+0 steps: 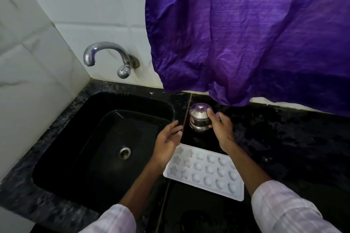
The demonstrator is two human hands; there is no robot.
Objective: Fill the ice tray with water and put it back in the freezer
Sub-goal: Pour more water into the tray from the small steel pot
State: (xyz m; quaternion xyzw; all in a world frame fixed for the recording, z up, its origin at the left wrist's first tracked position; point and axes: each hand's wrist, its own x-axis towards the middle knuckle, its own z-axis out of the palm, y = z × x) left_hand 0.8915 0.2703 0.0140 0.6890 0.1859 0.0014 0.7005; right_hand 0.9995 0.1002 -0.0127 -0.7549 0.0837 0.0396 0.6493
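A white ice tray (205, 173) with star and round moulds lies flat on the black counter, just right of the sink. Behind it stands a small steel pot with a knobbed lid (198, 118). My right hand (220, 128) grips the pot's right side, fingers curled round it. My left hand (168, 141) hovers with straight fingers at the sink's right rim, a little left of the pot, touching nothing I can see. Whether the tray's moulds hold water cannot be told.
A black sink (62, 149) with a steel drain (124, 153) fills the left. A chrome tap (106, 56) juts from the tiled wall above it. A purple cloth (246, 34) hangs over the counter's back. Black speckled counter (293, 147) stretches right.
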